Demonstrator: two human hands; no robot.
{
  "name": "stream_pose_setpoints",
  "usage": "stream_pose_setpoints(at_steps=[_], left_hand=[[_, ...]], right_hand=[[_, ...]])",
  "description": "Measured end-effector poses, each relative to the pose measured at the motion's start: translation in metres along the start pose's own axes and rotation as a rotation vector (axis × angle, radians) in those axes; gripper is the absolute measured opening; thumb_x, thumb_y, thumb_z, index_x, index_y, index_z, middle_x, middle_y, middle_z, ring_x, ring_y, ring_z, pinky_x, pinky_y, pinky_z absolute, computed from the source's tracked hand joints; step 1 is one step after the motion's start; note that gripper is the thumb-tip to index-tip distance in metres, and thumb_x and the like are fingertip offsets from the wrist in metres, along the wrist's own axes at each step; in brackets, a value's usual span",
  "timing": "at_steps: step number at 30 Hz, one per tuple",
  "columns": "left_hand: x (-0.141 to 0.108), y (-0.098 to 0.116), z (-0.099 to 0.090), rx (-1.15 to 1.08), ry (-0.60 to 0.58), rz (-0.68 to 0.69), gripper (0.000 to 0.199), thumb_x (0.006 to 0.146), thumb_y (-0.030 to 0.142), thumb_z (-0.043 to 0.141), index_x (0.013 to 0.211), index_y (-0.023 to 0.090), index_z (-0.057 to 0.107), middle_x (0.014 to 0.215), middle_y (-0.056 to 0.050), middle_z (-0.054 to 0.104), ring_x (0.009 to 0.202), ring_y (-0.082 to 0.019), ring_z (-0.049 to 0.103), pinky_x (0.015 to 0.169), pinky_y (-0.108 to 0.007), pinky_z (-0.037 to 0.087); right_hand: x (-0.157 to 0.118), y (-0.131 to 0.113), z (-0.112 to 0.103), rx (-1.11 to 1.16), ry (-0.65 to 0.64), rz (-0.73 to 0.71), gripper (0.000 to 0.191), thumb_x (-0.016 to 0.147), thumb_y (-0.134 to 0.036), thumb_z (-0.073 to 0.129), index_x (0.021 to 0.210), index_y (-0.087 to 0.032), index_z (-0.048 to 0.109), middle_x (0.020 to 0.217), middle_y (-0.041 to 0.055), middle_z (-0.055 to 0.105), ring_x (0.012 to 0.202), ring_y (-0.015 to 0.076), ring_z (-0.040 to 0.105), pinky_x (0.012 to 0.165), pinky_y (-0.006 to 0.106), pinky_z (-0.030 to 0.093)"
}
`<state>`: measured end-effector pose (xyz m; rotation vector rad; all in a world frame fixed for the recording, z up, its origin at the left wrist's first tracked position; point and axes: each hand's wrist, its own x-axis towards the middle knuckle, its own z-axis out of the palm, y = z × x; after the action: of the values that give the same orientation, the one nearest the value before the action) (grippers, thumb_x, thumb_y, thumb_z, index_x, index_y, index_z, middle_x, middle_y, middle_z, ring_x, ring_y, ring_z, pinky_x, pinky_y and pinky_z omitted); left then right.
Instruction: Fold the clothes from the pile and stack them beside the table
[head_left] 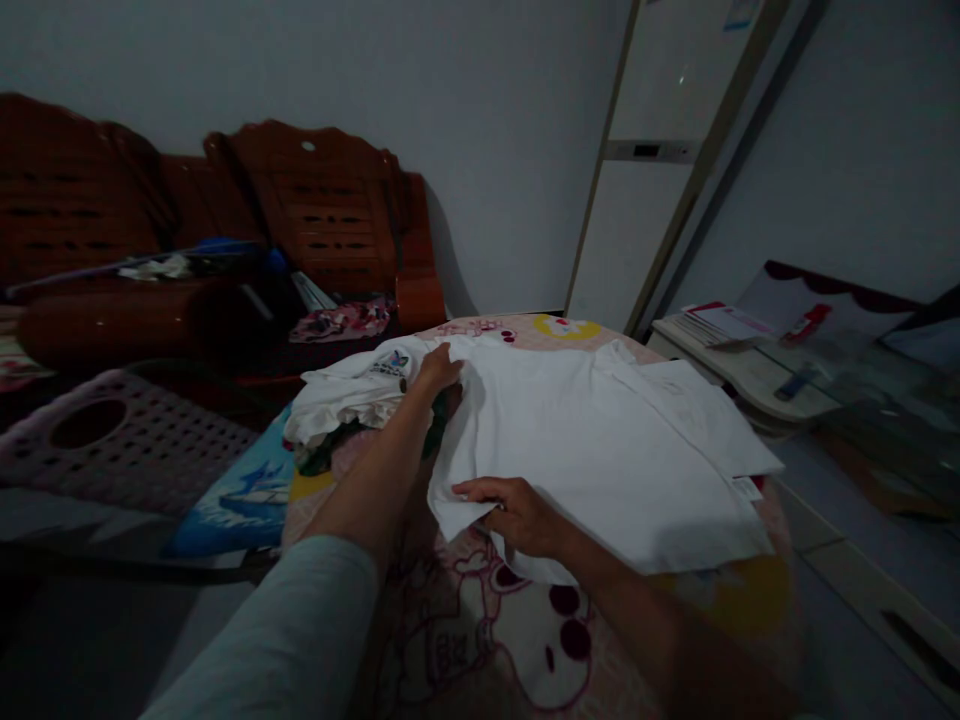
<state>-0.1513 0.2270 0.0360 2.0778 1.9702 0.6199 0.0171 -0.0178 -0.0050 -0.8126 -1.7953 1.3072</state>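
A white T-shirt (570, 430) lies spread across the table, its sleeve toward the right and a small tag near its right edge. My left hand (439, 368) is closed on the shirt's far left edge. Nearer to me, my right hand (521, 515) pinches the shirt's near left corner, with the index finger lying along the cloth. Just left of the shirt sits a pile of folded clothes (352, 395), topped by a white garment with a dark print. A cartoon-patterned pink cloth (525, 650) covers the table under everything.
A pink woven chair (135, 440) and a blue cushion (240, 490) are at the left of the table. Behind stands a carved wooden sofa (322, 210) with clothes on it. To the right is a low cabinet (750, 370) holding papers and a glass top.
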Motion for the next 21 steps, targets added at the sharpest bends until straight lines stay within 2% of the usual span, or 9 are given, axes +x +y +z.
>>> stream_pose_setpoints(at_steps=[3,6,9,12,14,16,18,21], left_hand=[[-0.03,0.002,0.007,0.043,-0.112,-0.043,0.058,0.084,0.029,0.062,0.136,0.006,0.05,0.127,-0.023,0.062,0.121,-0.032,0.058,0.1,-0.036,0.044],[-0.045,0.002,0.017,-0.064,-0.088,-0.027,0.065,0.079,0.028,0.068,0.138,0.007,0.05,0.119,-0.02,0.067,0.113,-0.03,0.062,0.096,-0.034,0.046],[-0.046,-0.002,0.026,-0.4,-0.058,0.005,0.07,0.076,0.024,0.07,0.142,0.012,0.049,0.11,-0.012,0.07,0.098,-0.022,0.065,0.089,-0.029,0.048],[-0.04,-0.005,0.033,-0.776,-0.11,0.0,0.067,0.075,0.02,0.067,0.14,0.014,0.052,0.096,-0.005,0.07,0.08,-0.015,0.063,0.078,-0.027,0.05],[-0.035,-0.006,0.035,-0.925,-0.115,-0.026,0.064,0.072,0.019,0.068,0.135,0.014,0.057,0.094,-0.004,0.069,0.077,-0.014,0.062,0.078,-0.027,0.05],[-0.031,-0.007,0.033,-0.904,-0.046,-0.052,0.059,0.069,0.015,0.068,0.128,0.015,0.063,0.1,-0.005,0.07,0.084,-0.016,0.063,0.083,-0.03,0.05],[-0.027,-0.01,0.029,-0.72,0.058,-0.048,0.054,0.068,0.009,0.065,0.121,0.016,0.068,0.109,-0.007,0.07,0.099,-0.022,0.063,0.093,-0.034,0.048],[-0.023,-0.015,0.025,-0.395,0.195,0.021,0.049,0.069,0.002,0.059,0.115,0.015,0.07,0.122,-0.011,0.065,0.118,-0.028,0.056,0.107,-0.039,0.04]], right_hand=[[-0.001,-0.004,-0.002,-0.032,-0.004,-0.003,0.042,0.071,-0.006,0.054,0.108,-0.017,0.071,0.124,0.009,0.068,0.116,0.0226,0.062,0.101,0.039,0.048],[-0.002,-0.01,-0.001,-0.062,-0.006,-0.014,0.038,0.075,-0.008,0.055,0.108,-0.017,0.072,0.123,0.0093,0.069,0.114,0.0223,0.064,0.1,0.038,0.049],[-0.002,-0.012,0.002,-0.053,0.001,-0.014,0.036,0.077,-0.01,0.056,0.108,-0.018,0.072,0.122,0.0091,0.069,0.111,0.0218,0.065,0.098,0.037,0.049],[-0.001,-0.011,0.004,-0.002,-0.007,0.006,0.036,0.077,-0.012,0.057,0.11,-0.018,0.072,0.121,0.0089,0.07,0.111,0.0214,0.065,0.096,0.036,0.05],[0.0,-0.01,0.005,0.018,-0.026,0.039,0.033,0.079,-0.015,0.059,0.109,-0.017,0.072,0.12,0.009,0.07,0.11,0.0214,0.065,0.095,0.035,0.05],[0.0,-0.011,0.003,0.024,-0.067,0.092,0.031,0.079,-0.021,0.065,0.109,-0.017,0.073,0.121,0.0099,0.069,0.107,0.0218,0.066,0.093,0.035,0.052],[0.0,-0.012,-0.003,0.033,-0.092,0.137,0.032,0.082,-0.03,0.068,0.11,-0.017,0.072,0.121,0.0112,0.069,0.102,0.0219,0.068,0.089,0.036,0.054],[-0.002,-0.014,-0.019,-0.094,-0.005,0.06,0.031,0.09,-0.038,0.06,0.112,-0.019,0.072,0.119,0.0108,0.07,0.103,0.0217,0.068,0.091,0.04,0.053]])
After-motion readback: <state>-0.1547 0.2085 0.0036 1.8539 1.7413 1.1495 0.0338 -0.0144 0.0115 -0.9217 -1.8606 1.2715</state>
